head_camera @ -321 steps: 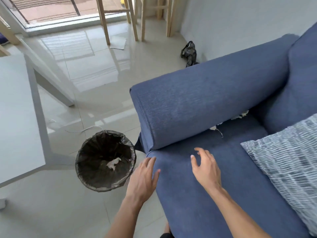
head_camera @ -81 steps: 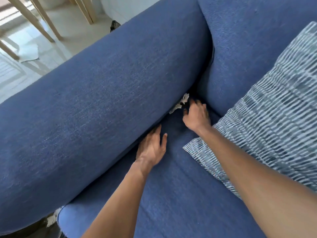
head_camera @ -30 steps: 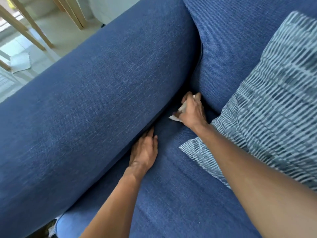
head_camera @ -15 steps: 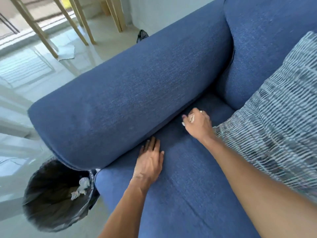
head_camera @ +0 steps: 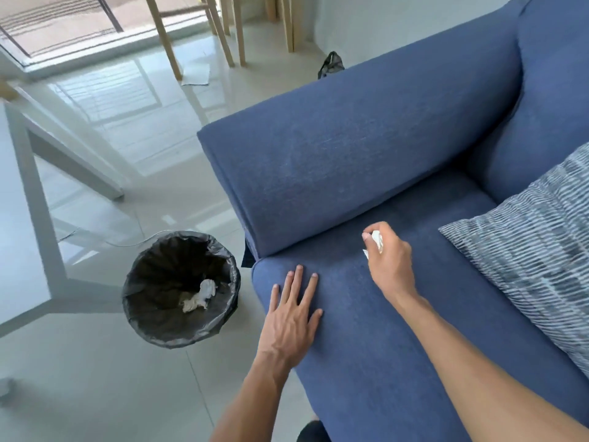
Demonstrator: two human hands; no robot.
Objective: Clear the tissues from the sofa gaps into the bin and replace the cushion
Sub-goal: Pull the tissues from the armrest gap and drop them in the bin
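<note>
Head view: right hand (head_camera: 387, 261) is closed around a crumpled tissue (head_camera: 377, 240) above the sofa seat (head_camera: 366, 346) near its front-left corner. Left hand (head_camera: 291, 309) lies flat, fingers spread, on the seat's front edge. Bin (head_camera: 149, 317) on the floor beside the sofa holds crumpled tissues (head_camera: 199, 296).

A round bin lined with a black plastic bag (head_camera: 180, 288) stands on the pale tiled floor (head_camera: 95, 393), left of the blue fabric sofa (head_camera: 366, 161); crumpled white tissues (head_camera: 199, 296) lie inside it.

Looking down and forward from head height, close over the sofa (head_camera: 366, 173) seat's front corner, taking in the floor (head_camera: 95, 378) at left.
</note>
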